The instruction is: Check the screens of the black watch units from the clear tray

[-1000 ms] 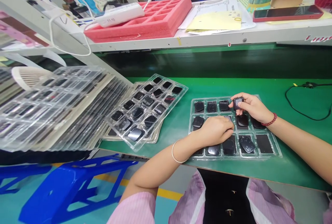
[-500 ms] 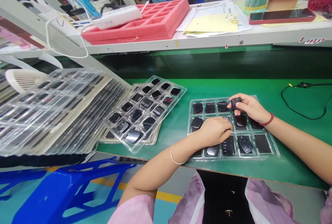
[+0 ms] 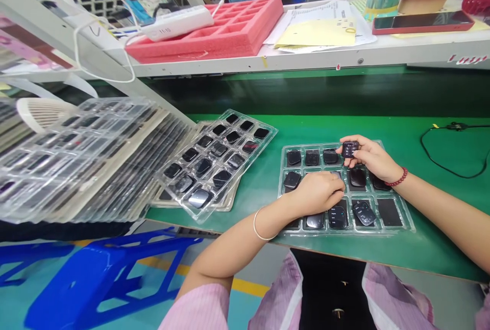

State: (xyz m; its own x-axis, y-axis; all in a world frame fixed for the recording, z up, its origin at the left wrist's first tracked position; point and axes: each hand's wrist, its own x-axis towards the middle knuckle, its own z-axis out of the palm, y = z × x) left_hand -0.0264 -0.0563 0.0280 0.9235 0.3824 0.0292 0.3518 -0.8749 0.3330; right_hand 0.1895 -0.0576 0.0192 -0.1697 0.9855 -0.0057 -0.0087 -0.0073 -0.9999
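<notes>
A clear plastic tray [image 3: 406, 220] lies on the green bench in front of me, its pockets holding several small black square parts. My right hand [image 3: 373, 159] pinches one black part [image 3: 350, 148] over the tray's top row. My left hand [image 3: 319, 192] rests curled on the tray's middle, covering a few pockets; whether it holds anything is hidden. A loose black part [image 3: 363, 212] sits tilted in the bottom row, and the pocket to its right holds no part.
A second filled tray [image 3: 218, 161] leans on a long stack of trays [image 3: 84, 161] at left. A black cable [image 3: 451, 151] lies at right. The shelf above carries a pink foam tray [image 3: 229, 29], papers and a phone [image 3: 423, 21]. A blue stool [image 3: 103, 279] stands below.
My right hand has turned the black part between its fingers over the top row. My left hand has stayed on the tray.
</notes>
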